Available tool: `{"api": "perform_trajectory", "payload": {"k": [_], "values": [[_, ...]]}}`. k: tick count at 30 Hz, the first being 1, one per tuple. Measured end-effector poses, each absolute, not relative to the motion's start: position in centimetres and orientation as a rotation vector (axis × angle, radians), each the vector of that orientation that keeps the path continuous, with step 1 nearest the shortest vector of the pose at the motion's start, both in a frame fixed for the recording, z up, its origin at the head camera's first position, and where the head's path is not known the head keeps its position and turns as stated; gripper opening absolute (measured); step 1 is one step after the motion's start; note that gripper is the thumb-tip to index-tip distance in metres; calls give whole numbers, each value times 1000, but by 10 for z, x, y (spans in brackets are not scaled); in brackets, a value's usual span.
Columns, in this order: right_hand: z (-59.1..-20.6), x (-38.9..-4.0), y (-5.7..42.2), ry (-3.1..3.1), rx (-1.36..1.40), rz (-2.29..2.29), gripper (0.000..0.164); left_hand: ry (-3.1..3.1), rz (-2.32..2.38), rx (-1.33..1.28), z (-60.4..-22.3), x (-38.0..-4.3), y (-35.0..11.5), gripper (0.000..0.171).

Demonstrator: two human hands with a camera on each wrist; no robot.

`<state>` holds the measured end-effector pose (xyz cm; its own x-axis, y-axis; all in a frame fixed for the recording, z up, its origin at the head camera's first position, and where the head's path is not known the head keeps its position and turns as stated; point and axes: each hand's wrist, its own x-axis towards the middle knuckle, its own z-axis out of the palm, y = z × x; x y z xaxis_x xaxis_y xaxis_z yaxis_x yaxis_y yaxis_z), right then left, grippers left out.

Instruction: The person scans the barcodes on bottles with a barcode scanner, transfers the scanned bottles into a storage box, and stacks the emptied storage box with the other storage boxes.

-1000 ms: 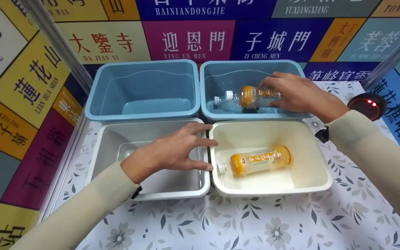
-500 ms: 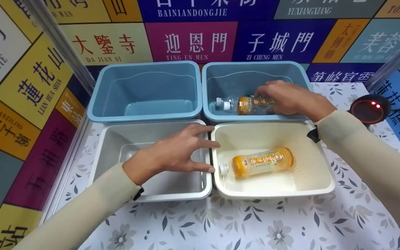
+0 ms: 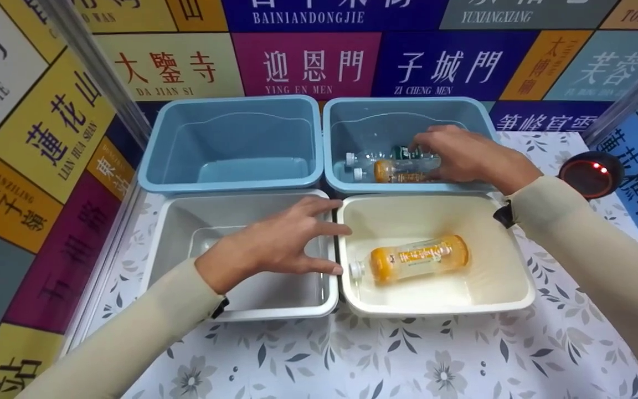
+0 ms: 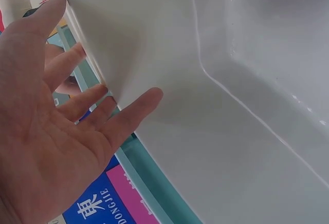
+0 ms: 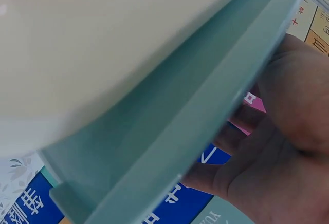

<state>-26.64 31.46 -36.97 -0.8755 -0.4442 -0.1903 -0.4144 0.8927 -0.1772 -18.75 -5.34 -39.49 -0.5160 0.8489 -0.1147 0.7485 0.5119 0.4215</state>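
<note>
Lettered panels (image 3: 307, 64) stand behind a floral tablecloth (image 3: 385, 363) and black device (image 3: 590, 180).

Bench (image 3: 394, 363) under patterned cloth, loaded in two rows.
Cloth (image 3: 263, 366) white, printed with grey flowers and leafy sprigs. Back row: left blue bin (image 3: 241, 138) and right blue bin (image 3: 358, 124), side by side. Front row: light grey bin (image 3: 180, 221) at left, cream bin (image 3: 435, 213) at right, rims close together. Round black device (image 3: 590, 176), red lights showing, stands by itself near the right edge.

High head view facing down, close wrist views, all sharing bins (image 3: 441, 308)
</note>
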Motion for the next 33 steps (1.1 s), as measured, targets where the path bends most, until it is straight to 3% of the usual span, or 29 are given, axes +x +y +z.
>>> {"api": "perform_trajectory", "payload": {"k": [24,33], "values": [[-337,-241,323,2889,-632,-266,59,2447,462,1336,-395,-186,-53,70],[-321,-219,327,2967,-777,-423,57,2449,447,1317,-395,-187,-53,70]]}}
